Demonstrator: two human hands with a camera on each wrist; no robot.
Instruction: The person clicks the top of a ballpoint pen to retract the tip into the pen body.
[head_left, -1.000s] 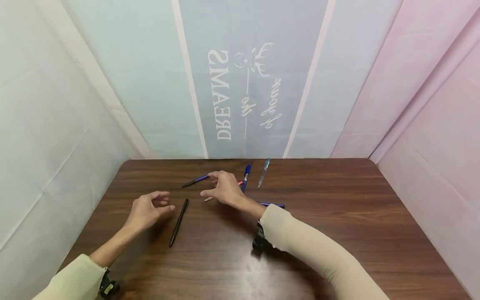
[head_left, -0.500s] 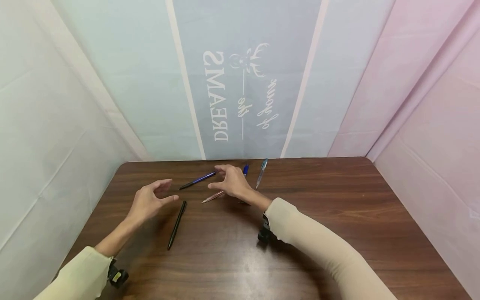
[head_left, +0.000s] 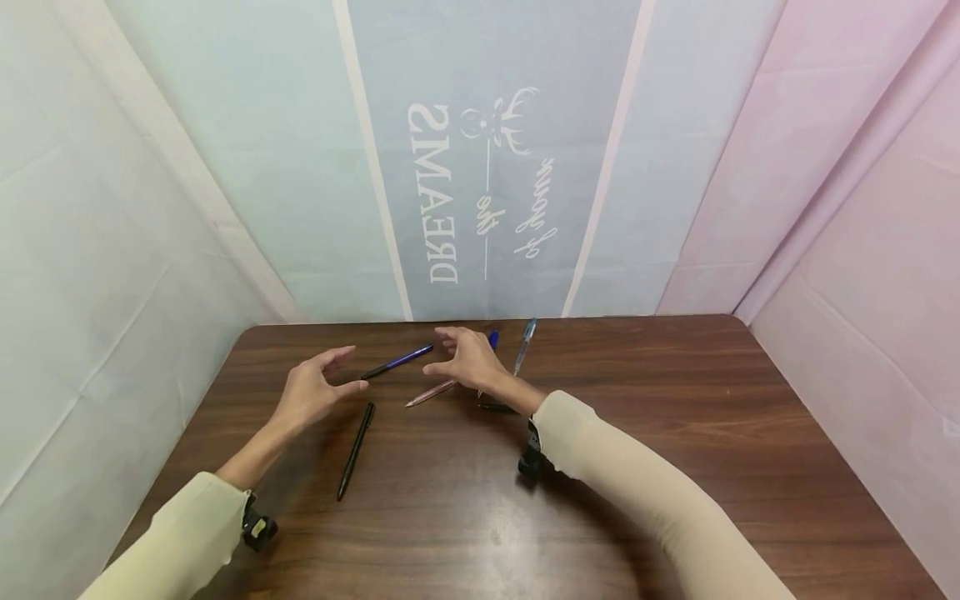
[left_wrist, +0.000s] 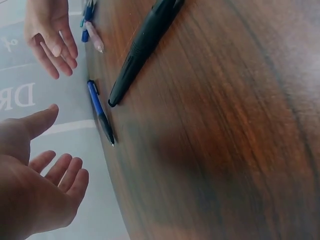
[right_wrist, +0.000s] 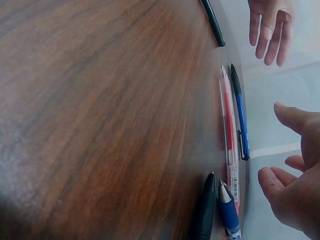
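My left hand (head_left: 311,387) hovers above the table with fingers spread, between the black pen (head_left: 356,452) and the blue pen with a black grip (head_left: 397,362). It holds nothing. My right hand (head_left: 472,358) is held over the pens further right, thumb apart from loosely bent fingers and nothing between them. Under it lies a clear pen with red ink (right_wrist: 229,125), beside a blue pen with a silver tip (right_wrist: 229,212). A dark-tipped pen (head_left: 495,407) is partly hidden below my right wrist. Behind that hand lies a clear pen with a light-blue top (head_left: 526,343).
The brown wooden table (head_left: 675,433) ends against a printed cloth backdrop (head_left: 487,208). Pale cloth walls rise on the left (head_left: 112,292) and right (head_left: 862,292). Each wrist wears a small black camera.
My left hand has moved forward and to the right. The right hand has shifted slightly right and away, uncovering more of the red-ink pen. The pens appear to stay in place.
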